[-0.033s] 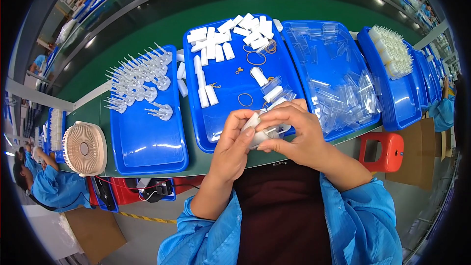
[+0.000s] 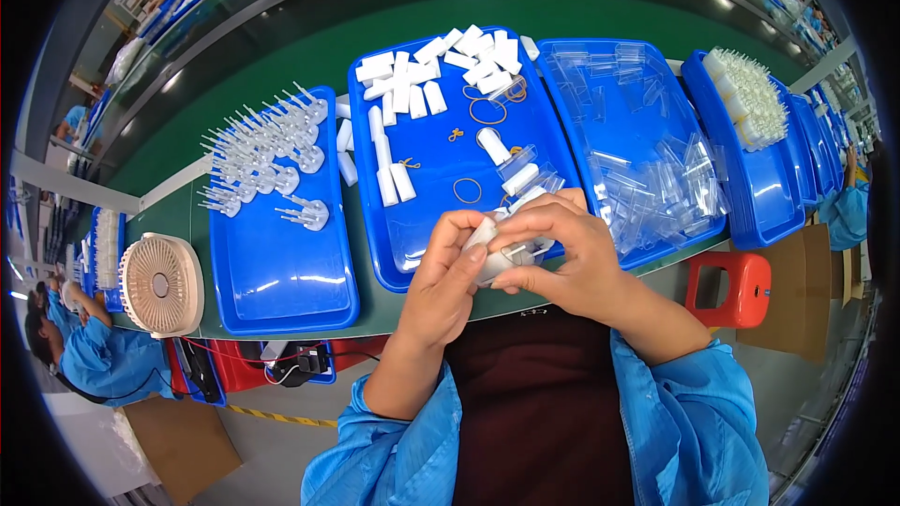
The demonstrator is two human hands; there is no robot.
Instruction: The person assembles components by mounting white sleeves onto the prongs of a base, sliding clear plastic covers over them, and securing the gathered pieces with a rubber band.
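Over the near edge of the middle blue tray (image 2: 394, 272), my two hands work close together on a bundle of white plastic pieces (image 2: 492, 267). My left hand (image 2: 442, 276) is closed round the bundle's left side, its thumb pressed along a white piece. From the right, my right hand (image 2: 572, 248) pinches the bundle between thumb and curled fingers. A thin loop, perhaps a rubber band, shows beside the right fingers; the fingers hide most of the bundle. Just beyond my hands lie white blocks (image 2: 520, 179) and a clear sleeve (image 2: 517, 162).
White blocks (image 2: 403, 84) and rubber bands (image 2: 487, 111) lie in the middle tray. The left tray (image 2: 281, 305) bears grey-white pronged parts (image 2: 305, 213); the right tray (image 2: 647, 112) has clear sleeves (image 2: 656, 187). A fan (image 2: 162, 284) and a red stool (image 2: 741, 290) flank me.
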